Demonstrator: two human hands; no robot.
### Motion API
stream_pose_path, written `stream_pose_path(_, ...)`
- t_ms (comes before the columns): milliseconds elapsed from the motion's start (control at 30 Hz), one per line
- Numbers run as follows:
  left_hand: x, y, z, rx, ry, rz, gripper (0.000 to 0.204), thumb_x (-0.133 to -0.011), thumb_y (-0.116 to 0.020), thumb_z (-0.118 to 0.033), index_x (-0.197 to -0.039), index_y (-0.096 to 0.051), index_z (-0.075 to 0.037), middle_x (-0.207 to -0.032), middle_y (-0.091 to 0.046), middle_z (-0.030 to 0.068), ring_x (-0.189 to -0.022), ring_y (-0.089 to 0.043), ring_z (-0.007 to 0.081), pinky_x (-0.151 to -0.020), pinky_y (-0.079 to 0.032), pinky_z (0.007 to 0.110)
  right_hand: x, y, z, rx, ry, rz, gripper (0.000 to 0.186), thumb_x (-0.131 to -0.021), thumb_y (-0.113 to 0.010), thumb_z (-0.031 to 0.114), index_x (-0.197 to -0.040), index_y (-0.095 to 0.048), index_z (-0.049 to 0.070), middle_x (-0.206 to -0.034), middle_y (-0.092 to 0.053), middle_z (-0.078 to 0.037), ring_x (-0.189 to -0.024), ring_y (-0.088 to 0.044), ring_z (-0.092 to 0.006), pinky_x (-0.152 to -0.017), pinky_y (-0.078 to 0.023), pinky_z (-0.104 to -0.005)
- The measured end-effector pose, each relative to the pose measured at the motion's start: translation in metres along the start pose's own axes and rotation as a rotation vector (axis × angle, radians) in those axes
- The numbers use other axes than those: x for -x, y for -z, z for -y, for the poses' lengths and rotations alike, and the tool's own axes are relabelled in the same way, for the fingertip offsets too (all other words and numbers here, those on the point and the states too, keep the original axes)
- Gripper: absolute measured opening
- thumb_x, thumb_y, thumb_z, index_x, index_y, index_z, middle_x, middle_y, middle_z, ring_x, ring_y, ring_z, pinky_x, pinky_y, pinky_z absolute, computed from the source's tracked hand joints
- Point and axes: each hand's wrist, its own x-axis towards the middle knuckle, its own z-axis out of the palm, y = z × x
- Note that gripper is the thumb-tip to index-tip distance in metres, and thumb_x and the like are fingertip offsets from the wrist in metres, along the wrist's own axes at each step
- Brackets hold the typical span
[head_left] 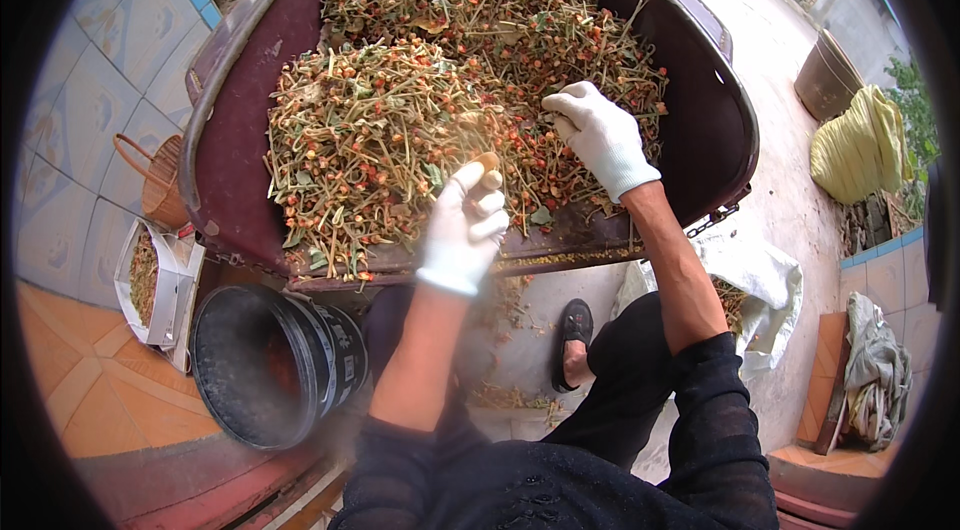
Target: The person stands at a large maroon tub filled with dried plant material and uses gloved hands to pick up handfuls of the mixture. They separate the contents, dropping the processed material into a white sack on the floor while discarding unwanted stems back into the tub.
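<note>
stem heap [370, 140]: rough, matt | gloves [605, 137]: knit cloth (ribbed cuffs [448, 280]) | cart [235, 135]: scuffed painted metal

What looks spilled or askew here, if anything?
Spill: scattered plant bits lie on the ground by the person's shoe, outside the maroon bed holding the plant pile. The black bucket looks tilted, but fisheye distortion may explain that. No clear damage.

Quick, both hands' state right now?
Left hand: closed, apparently pinching a tan bit.
Right hand: curled over the pile; whether it holds anything can't be told.
</note>
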Motion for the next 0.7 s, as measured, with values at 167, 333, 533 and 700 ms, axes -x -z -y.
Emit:
stream_pose_path(167, 0.000, 0.005, -0.001, -0.029, -0.044, -0.014, 0.020, -0.098, -0.052, -0.013, -0.106, -0.062, 0.002, -0.084, -0.062, 0.0082, -0.052, -0.040, 0.0063, -0.036, -0.032, 0.018, 0.000, -0.022, -0.001, -0.026, 0.087, 0.241, 0.024, -0.082, -0.055, 0.004, -0.093, -0.073, 0.015, -0.088, -0.066, -0.009, -0.081, -0.067, -0.0293, -0.073, -0.054, -0.0398)
stream_pose_path(333, 0.001, 0.003, -0.003, -0.006, -0.039, -0.049, 0.021, -0.097, -0.052, -0.014, -0.107, -0.062, 0.002, -0.084, -0.062, 0.0073, -0.051, -0.040, 0.0062, -0.036, -0.032, 0.018, -0.002, 0.002, -0.017, 0.063, -0.125, 0.228, 0.015, -0.084, -0.054, 0.008, -0.083, -0.069, 0.013, -0.086, -0.064, -0.009, -0.081, -0.065, -0.0305, -0.073, -0.052, -0.0413)
stream_pose_path(533, 0.000, 0.002, -0.002, -0.006, -0.010, -0.031, 0.021, -0.097, -0.053, -0.016, -0.107, -0.062, 0.000, -0.082, -0.062, 0.0065, -0.049, -0.038, 0.0057, -0.035, -0.030, 0.018, 0.000, -0.007, -0.004, 0.015, -0.051, 0.171, 0.015, -0.085, -0.058, 0.011, -0.091, -0.071, 0.015, -0.087, -0.065, -0.008, -0.081, -0.066, -0.0287, -0.073, -0.053, -0.0393)
stream_pose_path(700, 0.000, -0.002, 0.000, -0.052, -0.025, -0.051, 0.021, -0.097, -0.053, -0.016, -0.106, -0.062, 0.000, -0.080, -0.062, 0.0059, -0.048, -0.038, 0.0057, -0.034, -0.029, 0.018, 0.001, -0.020, 0.002, -0.292, -0.119, 0.361, 0.032, -0.087, -0.054, 0.002, -0.110, -0.072, 0.015, -0.091, -0.068, -0.005, -0.074, -0.065, -0.0181, -0.069, -0.054, -0.0323)
